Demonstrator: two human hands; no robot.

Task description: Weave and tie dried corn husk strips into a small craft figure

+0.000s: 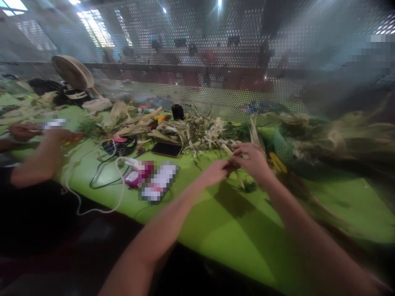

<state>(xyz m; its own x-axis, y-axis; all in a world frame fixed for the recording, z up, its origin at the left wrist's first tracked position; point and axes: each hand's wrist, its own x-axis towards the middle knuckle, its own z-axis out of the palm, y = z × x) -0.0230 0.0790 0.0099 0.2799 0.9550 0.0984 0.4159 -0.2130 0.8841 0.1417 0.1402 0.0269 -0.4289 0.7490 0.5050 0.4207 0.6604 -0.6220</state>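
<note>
My left hand (pixel 221 169) and my right hand (pixel 249 158) meet over the green table (pixel 216 230), right of the middle. Between them is a small bundle of pale and green plant material (pixel 227 149), its upper end poking out above my fingers and a leafy part (pixel 247 186) hanging below. The fingers of both hands are bent closed round it. Just behind my hands lies a loose heap of pale dried husk pieces (pixel 212 133). A yellow object (pixel 278 162) is close to the right of my right hand.
A black phone (pixel 166 149), a magenta packet (pixel 138 173) and a white cable (pixel 95 211) lie to the left. Another person's hands (pixel 57 133) work at far left, near a round fan (pixel 73 73). A green basket (pixel 285 150) with husks stands right. Perforated mesh (pixel 191 96) rises behind.
</note>
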